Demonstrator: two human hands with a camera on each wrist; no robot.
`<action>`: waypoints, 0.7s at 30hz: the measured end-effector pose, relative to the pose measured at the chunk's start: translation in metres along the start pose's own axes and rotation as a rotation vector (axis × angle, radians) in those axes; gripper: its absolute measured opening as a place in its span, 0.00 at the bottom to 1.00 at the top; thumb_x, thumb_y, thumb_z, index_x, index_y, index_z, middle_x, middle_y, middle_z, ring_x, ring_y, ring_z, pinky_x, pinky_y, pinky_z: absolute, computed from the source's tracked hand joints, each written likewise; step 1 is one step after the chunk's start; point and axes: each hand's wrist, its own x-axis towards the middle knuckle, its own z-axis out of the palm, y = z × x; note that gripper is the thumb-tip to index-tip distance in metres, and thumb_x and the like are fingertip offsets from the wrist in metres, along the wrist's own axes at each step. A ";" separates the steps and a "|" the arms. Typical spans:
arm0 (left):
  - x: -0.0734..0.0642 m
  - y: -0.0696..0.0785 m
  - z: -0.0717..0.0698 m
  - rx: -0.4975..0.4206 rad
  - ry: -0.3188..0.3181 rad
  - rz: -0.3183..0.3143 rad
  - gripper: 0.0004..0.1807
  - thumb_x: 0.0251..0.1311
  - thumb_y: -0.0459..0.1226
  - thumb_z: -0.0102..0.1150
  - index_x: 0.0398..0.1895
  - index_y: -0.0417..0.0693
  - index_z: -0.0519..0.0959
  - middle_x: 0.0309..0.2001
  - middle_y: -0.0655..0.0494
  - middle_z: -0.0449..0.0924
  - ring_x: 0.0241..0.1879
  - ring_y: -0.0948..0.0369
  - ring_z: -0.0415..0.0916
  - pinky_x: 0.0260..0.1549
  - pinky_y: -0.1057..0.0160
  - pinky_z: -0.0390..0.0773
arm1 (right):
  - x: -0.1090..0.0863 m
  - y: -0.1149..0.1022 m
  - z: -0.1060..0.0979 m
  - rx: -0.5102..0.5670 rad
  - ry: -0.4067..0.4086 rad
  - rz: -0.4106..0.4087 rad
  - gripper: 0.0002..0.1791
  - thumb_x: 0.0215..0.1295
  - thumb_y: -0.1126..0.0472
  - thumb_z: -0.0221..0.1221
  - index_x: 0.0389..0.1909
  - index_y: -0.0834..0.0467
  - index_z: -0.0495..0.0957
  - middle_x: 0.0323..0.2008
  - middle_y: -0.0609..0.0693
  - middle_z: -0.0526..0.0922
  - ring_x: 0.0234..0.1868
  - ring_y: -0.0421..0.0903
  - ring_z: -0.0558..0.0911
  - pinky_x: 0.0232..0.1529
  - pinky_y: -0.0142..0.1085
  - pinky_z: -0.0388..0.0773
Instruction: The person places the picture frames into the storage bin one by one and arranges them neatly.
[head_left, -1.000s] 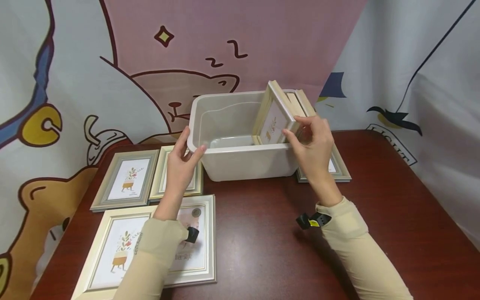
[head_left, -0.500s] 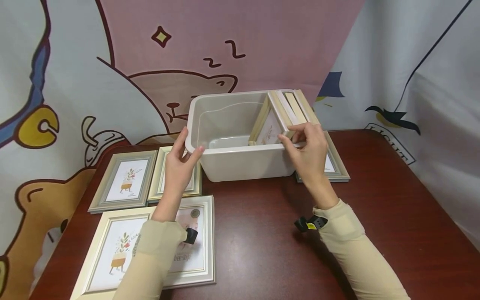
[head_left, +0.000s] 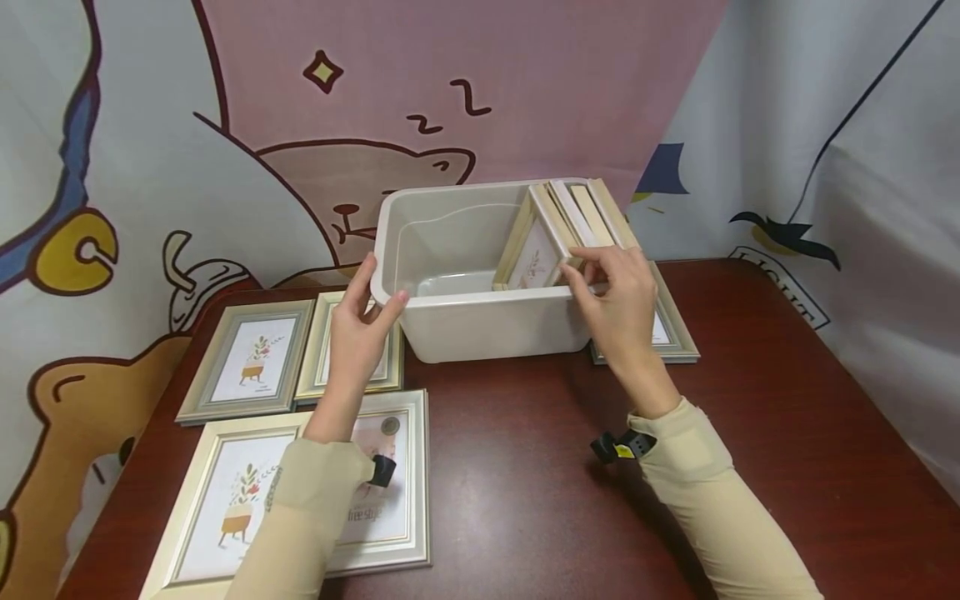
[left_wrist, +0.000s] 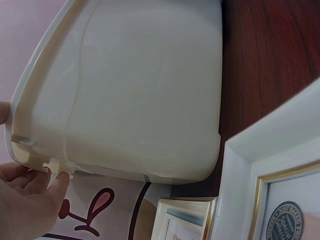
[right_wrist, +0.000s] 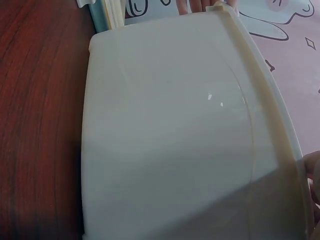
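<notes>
A light grey plastic bin (head_left: 495, 329) stands at the back of the table. My left hand (head_left: 362, 333) grips its left front corner, thumb over the rim; in the left wrist view that hand (left_wrist: 30, 202) is at the bin's rim. With thumb and index finger, my right hand (head_left: 621, 300) pinches the near upper corner of a cream picture frame (head_left: 534, 257), which stands on edge inside the bin with its picture facing left. Several more picture frames (head_left: 594, 215) stand behind it at the bin's right end. In the right wrist view the bin's wall (right_wrist: 170, 110) hides that frame.
On the left lie a grey-green frame (head_left: 197, 392), a cream-gold frame (head_left: 309, 375), a large cream frame (head_left: 187, 533) and a white frame (head_left: 420, 500). Another frame (head_left: 681, 346) lies right of the bin, partly hidden. A printed cloth (head_left: 585, 75) hangs behind the table (head_left: 525, 483).
The right hand has lowered the picture frame into the bin, from above the rim to about level with the other frames. Its top has shifted slightly left. The left hand keeps its grip.
</notes>
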 end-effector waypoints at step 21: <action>-0.001 0.001 -0.001 -0.013 -0.004 -0.027 0.37 0.64 0.30 0.62 0.76 0.45 0.60 0.78 0.55 0.58 0.75 0.57 0.60 0.69 0.64 0.68 | 0.011 0.009 -0.025 0.088 0.120 -0.001 0.06 0.59 0.66 0.69 0.37 0.64 0.87 0.21 0.59 0.79 0.27 0.53 0.72 0.37 0.25 0.59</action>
